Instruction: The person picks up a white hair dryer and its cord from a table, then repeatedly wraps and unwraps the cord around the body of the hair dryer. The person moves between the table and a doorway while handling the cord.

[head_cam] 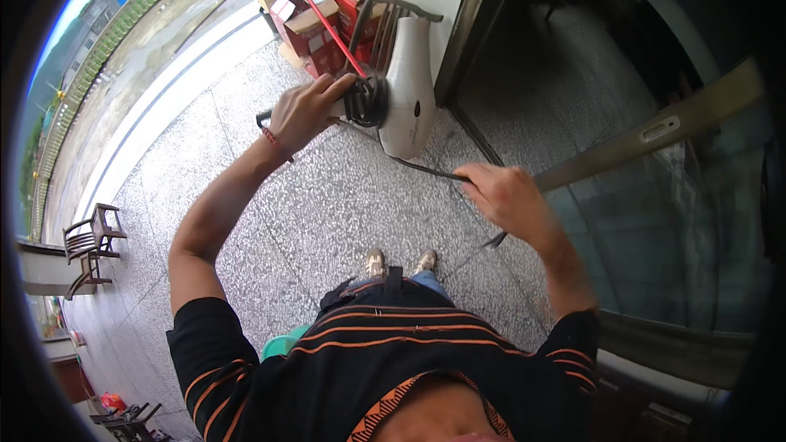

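Note:
A white hair dryer [406,95] is held up in front of me, its handle inside the grip of my left hand [310,107]. Several turns of black power cord [366,98] are wound about the handle, next to the dryer's body. From there a stretch of cord [424,168] runs across to my right hand [500,193], whose fingers pinch it. The cord's far end, with what looks like the plug [495,239], dangles below my right hand. My left palm and most of the handle are hidden behind the fingers.
Red cardboard boxes [301,24] and a wooden chair [393,3] stand by the wall ahead. An open doorway is at the right, with a glass door [663,245] near my right arm. Small wooden chairs [92,239] stand far left. Something green [282,344] sits beside me on the speckled floor [258,221].

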The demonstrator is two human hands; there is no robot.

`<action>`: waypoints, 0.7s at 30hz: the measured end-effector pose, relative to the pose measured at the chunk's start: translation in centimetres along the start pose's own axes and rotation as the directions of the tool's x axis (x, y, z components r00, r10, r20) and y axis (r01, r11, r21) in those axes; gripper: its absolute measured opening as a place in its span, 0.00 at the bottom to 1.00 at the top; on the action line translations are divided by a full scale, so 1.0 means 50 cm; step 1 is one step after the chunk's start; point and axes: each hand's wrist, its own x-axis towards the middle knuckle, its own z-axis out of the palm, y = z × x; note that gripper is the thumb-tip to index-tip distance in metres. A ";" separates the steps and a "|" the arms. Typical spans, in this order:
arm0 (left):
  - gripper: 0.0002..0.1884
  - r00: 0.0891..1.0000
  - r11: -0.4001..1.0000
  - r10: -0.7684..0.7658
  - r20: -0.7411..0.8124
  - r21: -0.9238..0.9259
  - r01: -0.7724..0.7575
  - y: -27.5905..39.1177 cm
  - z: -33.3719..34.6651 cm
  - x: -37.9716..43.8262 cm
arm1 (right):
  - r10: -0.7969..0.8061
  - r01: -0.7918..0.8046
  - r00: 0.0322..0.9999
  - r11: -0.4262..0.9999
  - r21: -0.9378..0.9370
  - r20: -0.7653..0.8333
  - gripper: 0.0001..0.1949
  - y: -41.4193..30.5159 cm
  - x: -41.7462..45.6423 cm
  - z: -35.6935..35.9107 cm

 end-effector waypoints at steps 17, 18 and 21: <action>0.35 0.890 0.923 0.328 0.317 -0.307 -0.231 0.085 -0.063 -0.011 | -0.041 0.033 0.999 0.951 0.308 0.021 0.07 0.245 0.133 -0.103; 0.35 0.886 0.895 0.354 0.301 -0.385 -0.226 0.094 -0.056 -0.021 | -0.001 -0.027 0.998 0.907 0.421 0.065 0.08 0.252 0.141 -0.083; 0.32 0.859 0.804 0.427 0.281 -0.554 -0.219 0.156 -0.060 -0.026 | -0.008 -0.109 0.986 0.732 0.672 0.169 0.08 0.247 0.164 0.037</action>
